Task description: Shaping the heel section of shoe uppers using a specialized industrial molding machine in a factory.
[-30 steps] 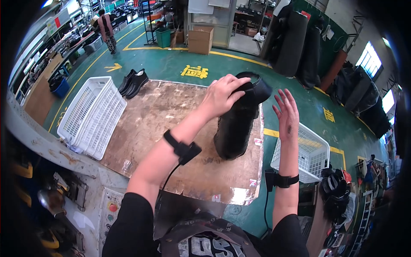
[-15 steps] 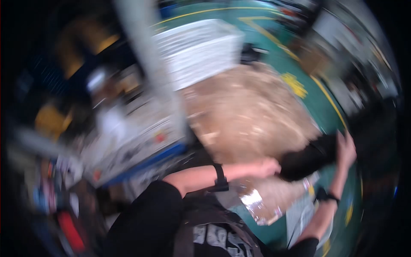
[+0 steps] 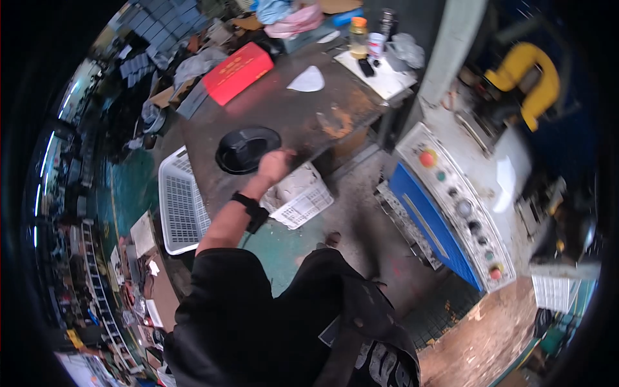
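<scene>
A black, round, hat-like piece (image 3: 248, 149), with an oval rim and a hollow middle, is over the dark metal tabletop. My left hand (image 3: 274, 166) is at its near right edge, the fingers curled in and apparently gripping the rim. Blur hides the fingertips. A dark band with a small device circles my left wrist. My right hand is out of view. Just below my left hand, a white plastic basket (image 3: 303, 205) with pale material in it stands beside the table (image 3: 309, 132).
A red box (image 3: 237, 73), a white cut piece (image 3: 306, 79) and bottles (image 3: 358, 37) sit farther back on the table. A larger white basket (image 3: 177, 200) stands at left. To the right is a machine with a button panel (image 3: 461, 209) and a yellow curved part (image 3: 532, 77).
My view has swung left, from a brown-covered surface to the metal table. Both hands were on a black piece before; now only my left hand shows, beside the hat-like piece.
</scene>
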### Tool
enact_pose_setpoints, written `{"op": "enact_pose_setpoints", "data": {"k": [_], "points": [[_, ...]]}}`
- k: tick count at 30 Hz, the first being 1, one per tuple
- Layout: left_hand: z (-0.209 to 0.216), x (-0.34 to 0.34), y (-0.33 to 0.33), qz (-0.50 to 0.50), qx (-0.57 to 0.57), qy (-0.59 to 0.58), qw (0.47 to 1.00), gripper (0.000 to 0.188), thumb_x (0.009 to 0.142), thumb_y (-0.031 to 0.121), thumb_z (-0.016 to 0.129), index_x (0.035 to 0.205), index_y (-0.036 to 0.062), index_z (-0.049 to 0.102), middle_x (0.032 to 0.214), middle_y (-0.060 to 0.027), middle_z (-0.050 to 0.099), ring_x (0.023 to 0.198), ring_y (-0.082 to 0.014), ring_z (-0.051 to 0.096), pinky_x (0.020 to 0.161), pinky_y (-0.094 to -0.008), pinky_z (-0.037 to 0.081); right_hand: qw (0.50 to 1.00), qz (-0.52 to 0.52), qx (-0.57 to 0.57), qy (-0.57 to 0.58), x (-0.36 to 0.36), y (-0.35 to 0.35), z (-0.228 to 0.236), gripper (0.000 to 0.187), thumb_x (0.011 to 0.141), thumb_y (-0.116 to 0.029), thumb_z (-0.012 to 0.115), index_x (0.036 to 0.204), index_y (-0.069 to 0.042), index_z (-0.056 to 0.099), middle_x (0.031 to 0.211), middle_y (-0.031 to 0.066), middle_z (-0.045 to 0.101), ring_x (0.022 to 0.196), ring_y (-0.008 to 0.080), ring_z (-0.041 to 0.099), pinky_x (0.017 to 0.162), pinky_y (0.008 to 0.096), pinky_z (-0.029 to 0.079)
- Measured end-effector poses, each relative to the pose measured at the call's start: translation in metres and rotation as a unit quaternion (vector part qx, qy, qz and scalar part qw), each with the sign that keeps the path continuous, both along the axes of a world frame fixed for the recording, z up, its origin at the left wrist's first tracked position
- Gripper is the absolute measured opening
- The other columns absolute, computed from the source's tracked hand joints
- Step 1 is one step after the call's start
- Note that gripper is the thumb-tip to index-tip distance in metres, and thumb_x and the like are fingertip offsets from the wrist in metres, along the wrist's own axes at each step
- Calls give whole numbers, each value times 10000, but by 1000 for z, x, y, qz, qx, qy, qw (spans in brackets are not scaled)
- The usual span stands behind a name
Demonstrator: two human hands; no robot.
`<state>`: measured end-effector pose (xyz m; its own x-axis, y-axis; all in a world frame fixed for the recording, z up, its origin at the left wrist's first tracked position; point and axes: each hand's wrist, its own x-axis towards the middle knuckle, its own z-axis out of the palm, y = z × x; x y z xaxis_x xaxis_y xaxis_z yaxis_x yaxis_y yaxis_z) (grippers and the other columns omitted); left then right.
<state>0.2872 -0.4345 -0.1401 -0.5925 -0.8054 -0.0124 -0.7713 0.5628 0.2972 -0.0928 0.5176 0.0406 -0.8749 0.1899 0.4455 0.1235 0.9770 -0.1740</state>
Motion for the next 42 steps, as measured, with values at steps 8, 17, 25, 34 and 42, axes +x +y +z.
{"op": "enact_pose_setpoints", "data": {"k": [8,17,25,34,42], "points": [[5,204,-137,-64,-78,-403,910,225,772,158,572,957,196,694,1224,-18,544,1271,-243,378,1029,-399,321,962,226,-136,-68,-55,-214,-76,405,946,-222,397,1277,2,467,1309,180,477,1199,298,459,1020,366,341],[102,45,-143,-271,5,-72,960,162,797,180,624,946,118,615,957,-99,619,1072,-268,539,953,-431,377,858,382,-244,-243,22,-514,-34,319,882,-47,506,1198,-16,542,1218,111,555,1124,208,515,981,315,369],[184,-157,-1,-430,343,82,831,291,868,225,616,1089,36,615,988,-99,670,885,-184,642,794,-289,474,699,590,-296,-276,81,-678,-26,473,806,-149,673,1245,-72,514,1205,129,553,1138,231,514,981,335,377],[261,-339,141,-630,368,222,646,498,753,196,701,1207,46,563,1193,-99,550,1135,-210,498,911,-314,424,566,447,-622,-305,-10,-541,7,142,838,-43,641,970,-28,590,858,-31,613,789,31,547,714,202,445],[316,-499,293,-702,220,400,547,526,893,392,531,1298,61,476,1280,-119,505,1196,-244,461,995,-375,354,665,312,-677,-52,-112,-418,110,216,863,-182,638,994,-13,608,868,-5,607,776,54,541,686,197,435]]}}
